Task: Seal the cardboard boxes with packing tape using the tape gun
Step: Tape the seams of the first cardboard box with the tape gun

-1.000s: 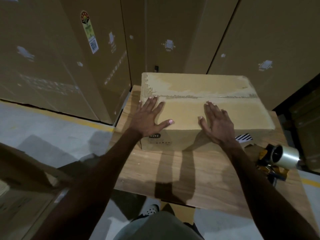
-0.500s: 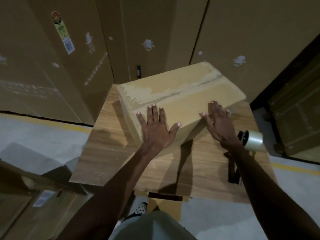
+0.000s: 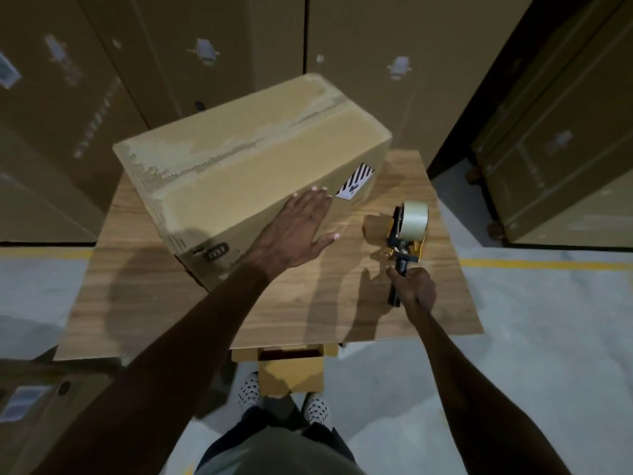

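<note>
Since half a second ago the right hand (image 3: 412, 289) has left the cardboard box (image 3: 253, 166) and now curls round the handle of the tape gun (image 3: 406, 234) — the box has also turned further askew. The left hand (image 3: 294, 231) lies flat, fingers straight, against the box's near side. The top seam looks untaped; its torn, fuzzy surface may grip tape poorly, and a box held by one palm could slide. It sits on a wooden table (image 3: 144, 296) — tall cartons (image 3: 428, 46) behind, grey floor with yellow lines.

Closed cardboard box (image 3: 260, 173) angled on table; tape gun (image 3: 407, 234) beside it
</note>
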The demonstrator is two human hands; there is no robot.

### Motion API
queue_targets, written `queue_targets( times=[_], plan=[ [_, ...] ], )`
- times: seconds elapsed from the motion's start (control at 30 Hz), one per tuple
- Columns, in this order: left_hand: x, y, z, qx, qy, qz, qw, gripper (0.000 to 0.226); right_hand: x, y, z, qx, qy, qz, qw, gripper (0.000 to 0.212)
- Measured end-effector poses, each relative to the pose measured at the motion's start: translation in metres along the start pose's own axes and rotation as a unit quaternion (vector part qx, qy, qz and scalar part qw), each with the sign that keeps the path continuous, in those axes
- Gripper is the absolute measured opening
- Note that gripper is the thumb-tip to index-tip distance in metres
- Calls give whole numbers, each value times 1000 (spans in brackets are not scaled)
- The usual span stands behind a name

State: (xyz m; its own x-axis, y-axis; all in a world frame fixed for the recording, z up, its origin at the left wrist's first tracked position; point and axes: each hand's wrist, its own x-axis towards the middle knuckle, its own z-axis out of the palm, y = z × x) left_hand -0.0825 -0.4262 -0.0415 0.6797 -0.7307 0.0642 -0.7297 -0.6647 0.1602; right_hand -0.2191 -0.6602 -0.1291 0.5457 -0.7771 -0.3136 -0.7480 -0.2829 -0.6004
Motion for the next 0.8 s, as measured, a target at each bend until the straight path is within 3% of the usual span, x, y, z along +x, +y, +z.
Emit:
queue_targets(
  times=[0.13, 0.27, 0.33, 0.47, 0.63, 0.73, 0.8],
  plan=[
    [-1, 21, 12, -16, -26, -13, 999, 79, 25, 1, 19, 126, -41, 83, 988, 35],
    [-3, 34, 9, -29, -25, -34, 999, 75, 59, 0, 27, 262, -128, 142, 946, 44],
    [-2, 36, 7, -27, -25, -38, 999, 76, 70, 2, 31, 299, -158, 128, 932, 11],
    [2, 44, 1, -39, -14, -33, 999, 72, 67, -10, 13, 261, -119, 95, 953, 22],
    [19, 62, -5, -121, -7, -67, 990, 57, 27, -28, -39, 323, -150, 75, 931, 27],
    [31, 76, -8, -228, -11, -135, 964, 50, 3, -42, -78, 345, -226, 57, 909, 26],
    [39, 82, -7, -363, -2, -172, 916, 47, -13, -56, -103, 345, -267, 41, 899, 24]
  ],
)
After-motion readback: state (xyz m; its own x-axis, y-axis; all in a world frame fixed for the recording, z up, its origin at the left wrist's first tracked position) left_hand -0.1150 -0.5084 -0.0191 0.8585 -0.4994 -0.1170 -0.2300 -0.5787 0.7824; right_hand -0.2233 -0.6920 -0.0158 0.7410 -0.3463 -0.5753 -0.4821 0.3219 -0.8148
